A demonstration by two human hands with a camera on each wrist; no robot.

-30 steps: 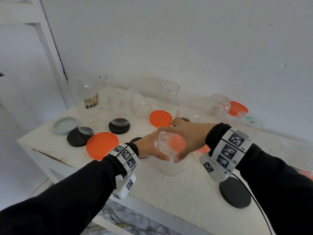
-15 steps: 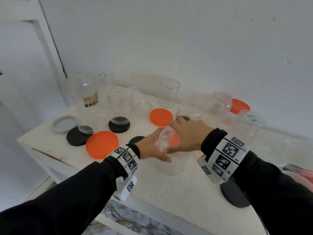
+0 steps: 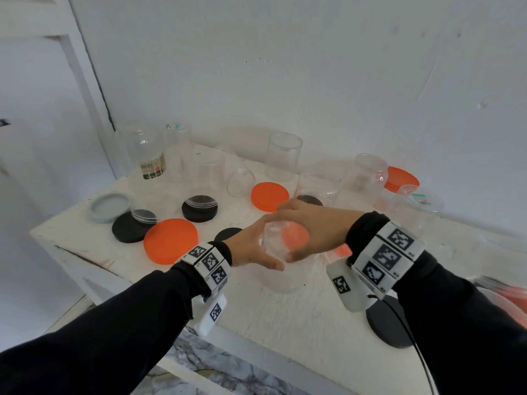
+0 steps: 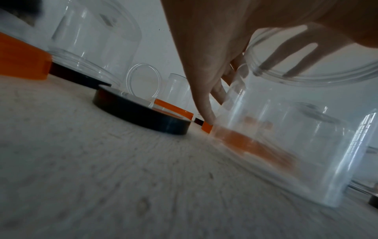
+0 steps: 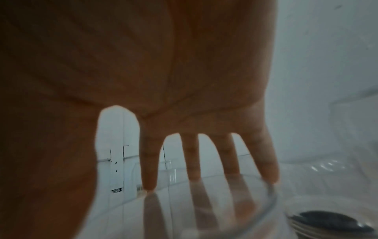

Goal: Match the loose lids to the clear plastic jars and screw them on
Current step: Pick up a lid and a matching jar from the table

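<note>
A wide clear jar (image 3: pixel 281 277) stands upright near the table's front edge. My right hand (image 3: pixel 302 226) arches over its open mouth, thumb on the near rim and spread fingertips on the far rim (image 5: pixel 266 173). My left hand (image 3: pixel 255 248) lies against the jar's left side, and the left wrist view shows its fingers (image 4: pixel 204 90) running straight down the wall. An index tip touches a small orange lid (image 4: pixel 207 128) lying flat behind the jar (image 4: pixel 286 145). That lid shows through the plastic in the head view (image 3: pixel 296 238).
Loose lids lie left of the jar: a big orange one (image 3: pixel 170 240), another orange one (image 3: pixel 269 196), black ones (image 3: pixel 128 230) (image 3: pixel 200 212) and a grey one (image 3: pixel 109 206). Several clear jars (image 3: pixel 283 155) crowd the back. A black lid (image 3: pixel 387 326) sits at front right.
Both hands stay at the jar. The right hand has shifted slightly over its mouth, and its thumb now sits lower on the near side.
</note>
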